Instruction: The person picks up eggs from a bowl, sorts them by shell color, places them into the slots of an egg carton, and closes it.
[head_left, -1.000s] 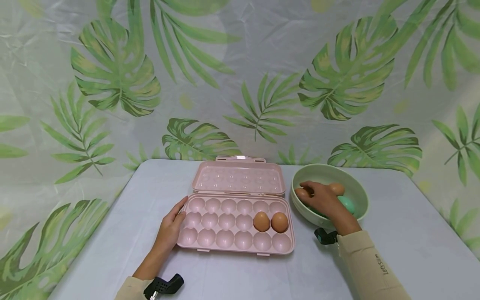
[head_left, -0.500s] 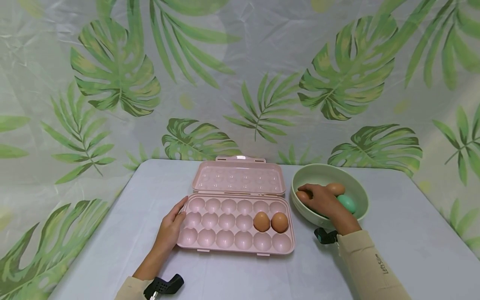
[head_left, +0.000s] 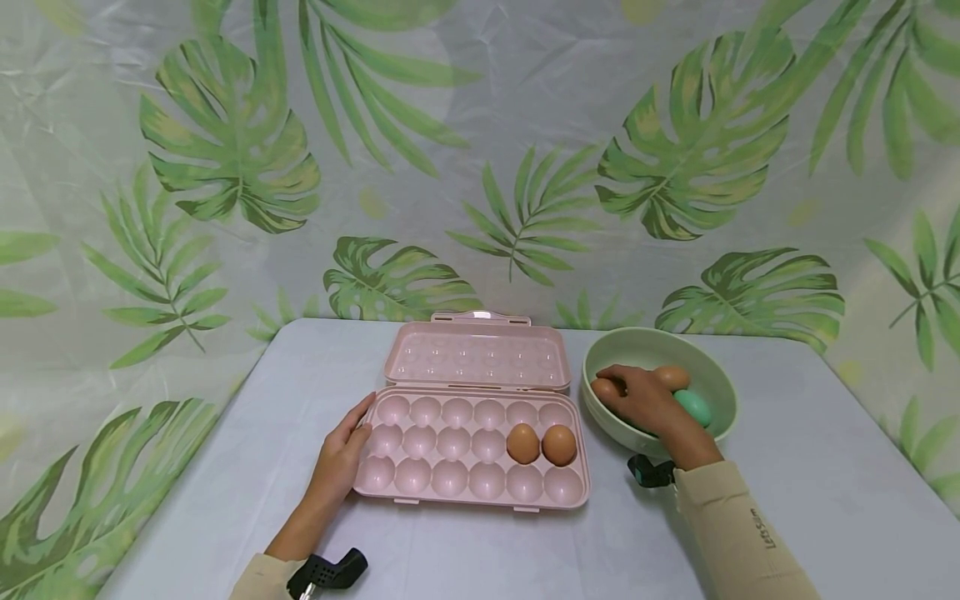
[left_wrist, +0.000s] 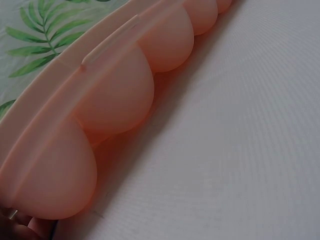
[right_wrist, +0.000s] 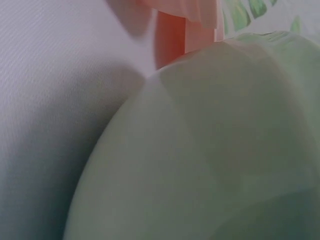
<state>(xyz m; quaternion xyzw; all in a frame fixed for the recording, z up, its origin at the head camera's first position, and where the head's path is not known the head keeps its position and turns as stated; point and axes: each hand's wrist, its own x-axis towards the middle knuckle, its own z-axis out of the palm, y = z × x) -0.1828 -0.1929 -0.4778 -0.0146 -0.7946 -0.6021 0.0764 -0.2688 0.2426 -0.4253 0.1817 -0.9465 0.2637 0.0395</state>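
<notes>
A pink egg box [head_left: 450, 477] lies with its lid [head_left: 480, 354] folded back. Two brown eggs, a left one [head_left: 522, 443] and a right one [head_left: 559, 445], sit side by side in its middle row. My left hand [head_left: 341, 458] holds the box by its left end; in the left wrist view only a bit of the fingers [left_wrist: 27, 227] shows below the cups. Inside the light green bowl [head_left: 716, 367], my right hand [head_left: 645, 400] grips a brown egg [head_left: 604, 390] near the left wall. Its fingertips are partly hidden.
Beside the right hand, another brown egg [head_left: 675, 377] and a green egg [head_left: 693, 407] lie in the bowl. The bowl stands just right of the box on a white table [head_left: 465, 550]. A leaf-patterned cloth [head_left: 525, 125] hangs behind.
My right hand's fingers have closed in around the brown egg, and that egg has shifted slightly within the bowl. My left hand and the egg box have stayed put.
</notes>
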